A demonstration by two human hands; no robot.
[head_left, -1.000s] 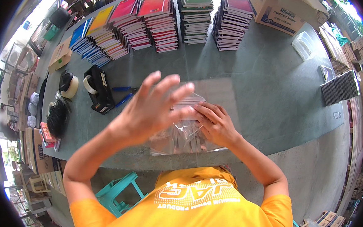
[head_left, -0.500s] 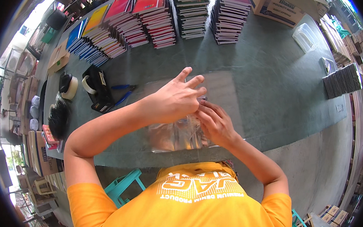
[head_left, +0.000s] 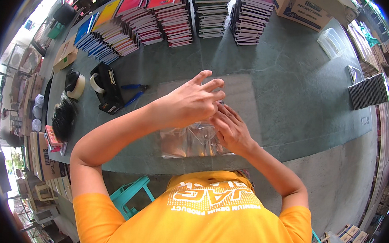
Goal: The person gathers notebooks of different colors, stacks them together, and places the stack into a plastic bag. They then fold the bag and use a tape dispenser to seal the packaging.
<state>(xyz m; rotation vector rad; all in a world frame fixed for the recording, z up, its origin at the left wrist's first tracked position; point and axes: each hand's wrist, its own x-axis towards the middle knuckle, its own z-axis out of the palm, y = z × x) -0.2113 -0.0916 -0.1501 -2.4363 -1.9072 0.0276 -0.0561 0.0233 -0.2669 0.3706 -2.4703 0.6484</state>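
Note:
Clear plastic sheeting (head_left: 245,93) lies on the green table in front of me, its near part (head_left: 180,143) shiny and wrinkled. My left hand (head_left: 191,99) is over the middle of it. Three of its fingers stick out apart, while the thumb and forefinger are bent down out of sight, as in a pinch. A small shiny bit shows between the hands, too hidden to name. Close against the left hand, my right hand (head_left: 233,130) rests on the plastic with its fingers stretched out towards that spot.
Left of the hands are blue-handled pliers (head_left: 134,93), a black tape dispenser (head_left: 109,92) and a tape roll (head_left: 77,87). Stacks of spiral notebooks (head_left: 169,19) line the far side. Rightward stand a clear plastic box (head_left: 330,43), a dark stack (head_left: 369,92) and a carton (head_left: 306,12).
The view has shifted slightly. Both hands keep nearly the same pose over the plastic, with only a small movement of the left fingers.

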